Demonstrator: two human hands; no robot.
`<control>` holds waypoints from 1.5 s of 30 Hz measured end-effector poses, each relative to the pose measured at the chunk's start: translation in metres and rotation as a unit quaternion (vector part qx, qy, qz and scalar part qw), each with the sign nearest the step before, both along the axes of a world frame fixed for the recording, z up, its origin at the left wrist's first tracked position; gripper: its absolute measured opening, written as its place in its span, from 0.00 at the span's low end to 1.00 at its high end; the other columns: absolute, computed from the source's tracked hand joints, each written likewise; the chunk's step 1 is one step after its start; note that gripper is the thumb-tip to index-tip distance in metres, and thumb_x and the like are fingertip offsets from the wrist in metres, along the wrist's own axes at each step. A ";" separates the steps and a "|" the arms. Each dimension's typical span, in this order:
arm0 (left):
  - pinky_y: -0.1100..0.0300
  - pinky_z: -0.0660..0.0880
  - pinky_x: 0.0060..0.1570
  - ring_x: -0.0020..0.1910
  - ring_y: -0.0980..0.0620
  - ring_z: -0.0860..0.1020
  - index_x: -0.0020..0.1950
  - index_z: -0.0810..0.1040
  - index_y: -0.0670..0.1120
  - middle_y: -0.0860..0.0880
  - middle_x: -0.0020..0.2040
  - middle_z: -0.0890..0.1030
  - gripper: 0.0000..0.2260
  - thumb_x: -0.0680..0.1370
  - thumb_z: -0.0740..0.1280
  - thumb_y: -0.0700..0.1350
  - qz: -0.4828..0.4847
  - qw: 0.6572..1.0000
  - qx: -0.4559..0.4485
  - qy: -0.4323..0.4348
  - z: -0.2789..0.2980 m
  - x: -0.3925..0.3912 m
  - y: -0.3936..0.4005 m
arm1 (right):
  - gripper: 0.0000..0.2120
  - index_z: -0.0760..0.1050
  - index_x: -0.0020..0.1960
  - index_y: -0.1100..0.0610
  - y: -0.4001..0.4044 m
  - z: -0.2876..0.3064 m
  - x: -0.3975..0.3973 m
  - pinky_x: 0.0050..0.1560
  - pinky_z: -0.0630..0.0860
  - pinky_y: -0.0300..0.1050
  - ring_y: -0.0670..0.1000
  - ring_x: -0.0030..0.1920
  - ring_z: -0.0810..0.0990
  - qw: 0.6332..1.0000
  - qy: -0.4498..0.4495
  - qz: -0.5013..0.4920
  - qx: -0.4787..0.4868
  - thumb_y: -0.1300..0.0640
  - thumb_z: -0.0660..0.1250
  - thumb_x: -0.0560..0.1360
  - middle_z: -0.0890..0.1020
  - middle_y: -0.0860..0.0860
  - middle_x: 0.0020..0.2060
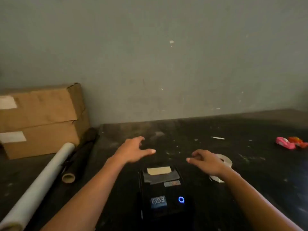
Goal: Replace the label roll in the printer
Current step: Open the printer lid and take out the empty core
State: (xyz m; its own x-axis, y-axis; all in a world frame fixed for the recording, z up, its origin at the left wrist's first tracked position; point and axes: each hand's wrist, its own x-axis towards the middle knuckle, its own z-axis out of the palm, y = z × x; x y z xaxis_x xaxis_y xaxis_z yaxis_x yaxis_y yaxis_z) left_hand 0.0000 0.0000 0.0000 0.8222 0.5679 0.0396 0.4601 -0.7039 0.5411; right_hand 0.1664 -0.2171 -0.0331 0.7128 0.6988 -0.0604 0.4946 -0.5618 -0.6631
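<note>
Your left hand (133,151) and right hand (205,161) hover loose-fingered, holding nothing, beyond the printer (164,189); label roll (224,161) behind your right.

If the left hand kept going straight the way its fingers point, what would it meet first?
Probably nothing soon. The left hand points away from the person, over bare dark table beyond the printer. No object shows in that line before the wall, though depth is hard to judge.

Both bare forearms stretched forward, well apart. Left hand (133,151) palm down, fingers spread and relaxed, thumb out. Right hand (205,161) palm down, fingers loosely curled, apparently empty; fingertips blurred.
</note>
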 end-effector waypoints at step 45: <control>0.55 0.76 0.51 0.47 0.58 0.78 0.45 0.80 0.54 0.54 0.49 0.81 0.21 0.75 0.56 0.67 0.195 0.957 -0.196 -0.088 -0.201 -0.062 -0.080 | 0.13 0.69 0.58 0.51 -0.013 -0.161 -0.070 0.56 0.72 0.51 0.53 0.53 0.76 0.945 0.224 -0.153 0.185 0.46 0.59 0.77 0.77 0.53 0.53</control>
State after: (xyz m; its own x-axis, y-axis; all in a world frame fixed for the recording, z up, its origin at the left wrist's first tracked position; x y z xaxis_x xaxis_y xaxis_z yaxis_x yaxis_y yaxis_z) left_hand -0.0623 -0.0804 -0.2011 0.5445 0.8300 -0.1208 0.5247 -0.2247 0.8211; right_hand 0.0964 -0.2299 -0.1939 0.8459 0.4960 -0.1962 -0.0302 -0.3227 -0.9460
